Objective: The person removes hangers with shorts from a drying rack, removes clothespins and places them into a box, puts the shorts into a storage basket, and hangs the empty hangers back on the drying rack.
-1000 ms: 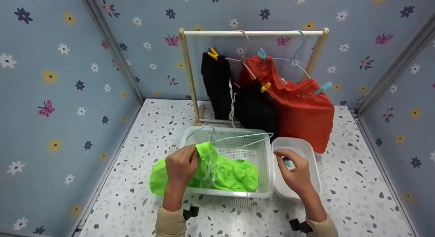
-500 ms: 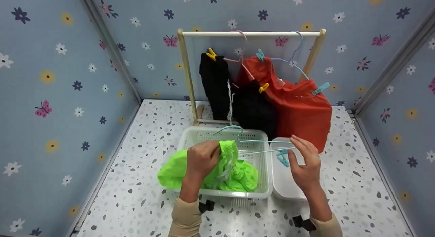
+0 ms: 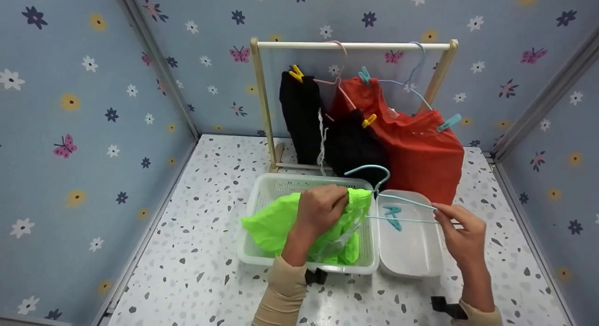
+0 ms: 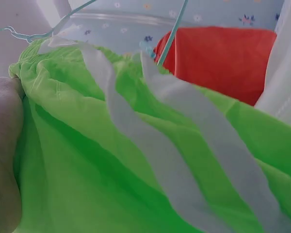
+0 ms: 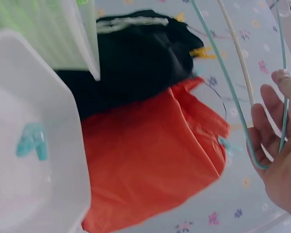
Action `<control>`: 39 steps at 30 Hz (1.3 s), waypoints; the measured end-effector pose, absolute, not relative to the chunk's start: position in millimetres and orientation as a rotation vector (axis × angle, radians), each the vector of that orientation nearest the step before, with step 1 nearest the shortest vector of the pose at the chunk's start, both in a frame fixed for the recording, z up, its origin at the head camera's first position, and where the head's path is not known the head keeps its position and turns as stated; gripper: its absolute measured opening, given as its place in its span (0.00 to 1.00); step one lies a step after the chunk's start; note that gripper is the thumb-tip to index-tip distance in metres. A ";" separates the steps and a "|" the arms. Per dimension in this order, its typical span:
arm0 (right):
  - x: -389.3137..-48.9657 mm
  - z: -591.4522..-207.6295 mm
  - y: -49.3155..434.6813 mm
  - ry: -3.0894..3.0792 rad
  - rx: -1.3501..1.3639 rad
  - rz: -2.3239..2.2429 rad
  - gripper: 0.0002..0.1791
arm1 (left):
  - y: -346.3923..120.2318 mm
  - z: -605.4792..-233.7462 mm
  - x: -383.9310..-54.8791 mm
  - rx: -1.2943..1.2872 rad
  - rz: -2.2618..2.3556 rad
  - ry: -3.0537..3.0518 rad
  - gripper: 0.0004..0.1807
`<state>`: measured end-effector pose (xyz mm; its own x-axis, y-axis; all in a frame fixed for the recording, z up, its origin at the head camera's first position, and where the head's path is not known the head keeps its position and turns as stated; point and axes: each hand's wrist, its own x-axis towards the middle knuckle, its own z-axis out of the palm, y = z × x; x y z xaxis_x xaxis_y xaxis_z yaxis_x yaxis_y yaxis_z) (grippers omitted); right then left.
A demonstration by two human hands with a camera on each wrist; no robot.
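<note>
Bright green shorts (image 3: 271, 223) with a gathered waistband and a white drawstring (image 4: 145, 141) hang partly over the basket. My left hand (image 3: 320, 211) grips them at the waistband. A mint-green hanger (image 3: 407, 201) runs out of the waistband to the right, hook upward; its left end is hidden by the cloth and hand. At the hanger's right end, my right hand (image 3: 463, 230) pinches the wire between thumb and fingers. In the right wrist view, the wire's bent corner lies against that hand's fingers (image 5: 264, 116). Below the wire, teal clothespins (image 3: 393, 217) lie in a white box (image 3: 412, 256).
A white slotted basket (image 3: 250, 251) stands left of the box. Behind, a wooden rack (image 3: 262, 101) carries black shorts (image 3: 299, 120) on a pink hanger with yellow clothespins, and a red garment (image 3: 426, 153) on a blue hanger with teal clothespins. Patterned walls enclose three sides.
Both hands have moved right, carrying the green shorts and hanger along. My right hand, apart from the hanger a second ago, has reached its right end and now pinches it.
</note>
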<state>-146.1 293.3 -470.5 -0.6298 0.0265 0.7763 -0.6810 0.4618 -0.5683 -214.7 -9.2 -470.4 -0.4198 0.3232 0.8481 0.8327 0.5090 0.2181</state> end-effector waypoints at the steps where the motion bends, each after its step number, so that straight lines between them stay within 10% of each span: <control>1: -143.2 -466.6 295.8 -1.959 0.552 1.224 0.14 | -5.9 -470.7 -215.5 -0.959 -0.842 -1.980 0.08; 39: -140.1 -487.1 292.4 -1.993 0.540 1.262 0.13 | -95.5 -522.0 -223.0 -0.554 -1.090 -2.412 0.13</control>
<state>-140.1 292.4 -487.1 -0.6636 0.0227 0.7477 -0.6662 0.4368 -0.6045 -223.0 -95.5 -522.0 -0.8261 0.1773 0.5350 0.5187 0.6103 0.5987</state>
